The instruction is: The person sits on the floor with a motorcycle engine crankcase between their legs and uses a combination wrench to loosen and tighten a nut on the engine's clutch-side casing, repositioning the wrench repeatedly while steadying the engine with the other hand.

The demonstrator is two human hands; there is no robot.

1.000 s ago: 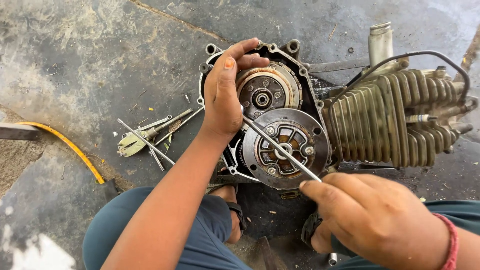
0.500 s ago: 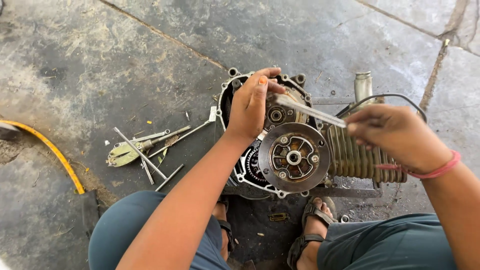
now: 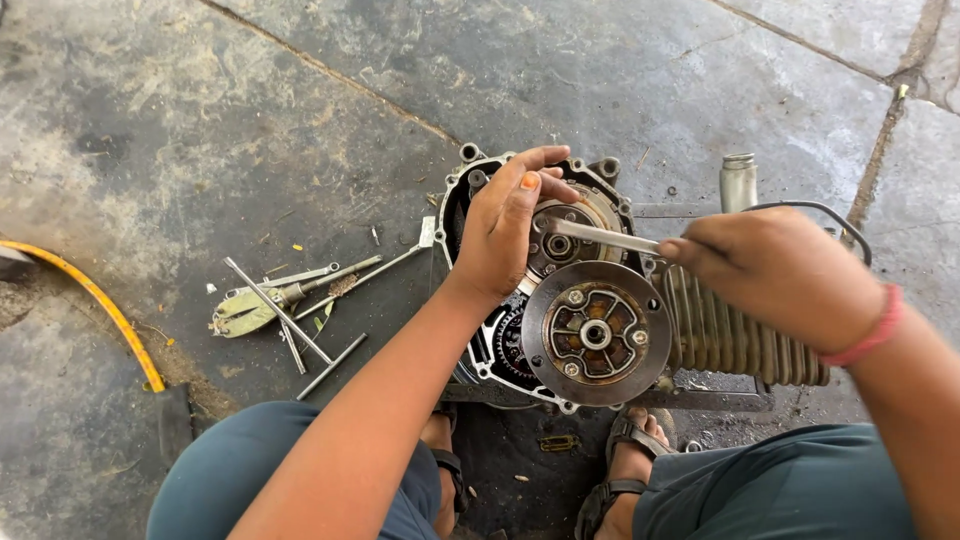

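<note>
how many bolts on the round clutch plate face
4 on the clutch plate: upper left, upper right, lower right, lower left. None seem hidden by the hands.

A pair of pliers (image 3: 245, 308) lay on the stained concrete floor (image 3: 250, 130) at nine o'clock, with thin metal rods (image 3: 290, 330) and a long-handled tool (image 3: 375, 268) crossing beside it. A yellow hose (image 3: 110, 315) curved farther out at nine o'clock. Two sandals (image 3: 620, 470) stood at six o'clock.
</note>
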